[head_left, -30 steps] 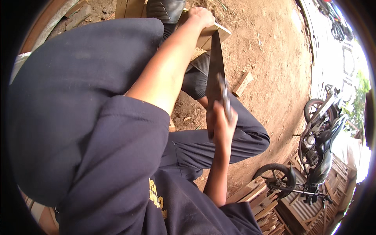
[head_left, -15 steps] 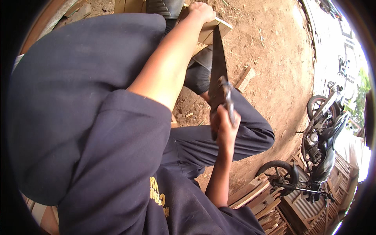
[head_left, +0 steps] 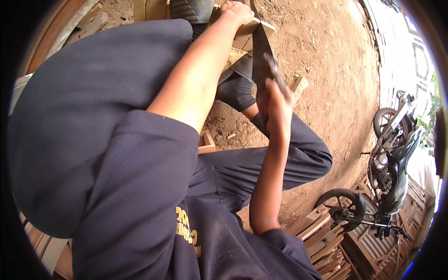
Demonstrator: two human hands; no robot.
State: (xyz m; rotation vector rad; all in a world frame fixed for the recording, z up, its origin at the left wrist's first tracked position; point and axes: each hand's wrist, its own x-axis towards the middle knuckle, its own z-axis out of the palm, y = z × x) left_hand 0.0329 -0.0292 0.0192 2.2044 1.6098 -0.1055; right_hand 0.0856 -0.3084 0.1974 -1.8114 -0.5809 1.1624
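My right hand [head_left: 278, 103] is closed round the handle of a hand saw [head_left: 262, 51]. The dark blade points away from me and crosses a pale wooden board [head_left: 247, 35] near its right end, with the tip past the far edge. At the top, my left hand [head_left: 238, 12] presses down on that board just left of the blade, its fingers curled over the wood. A sandalled foot [head_left: 235, 86] in dark footwear stands below the board, and another shoe [head_left: 192, 10] rests on wood to the left.
Bare brown ground [head_left: 336, 93] spreads to the right, with a short wood offcut [head_left: 300, 87] on it. A small wooden piece [head_left: 206, 142] lies between my legs. A motorcycle [head_left: 387, 172] stands at the right, beside stacked timber [head_left: 322, 238]. More wood scraps [head_left: 93, 23] lie upper left.
My right hand has pushed the saw forward and away from me, so more blade extends past the board. My left hand stays on the board.
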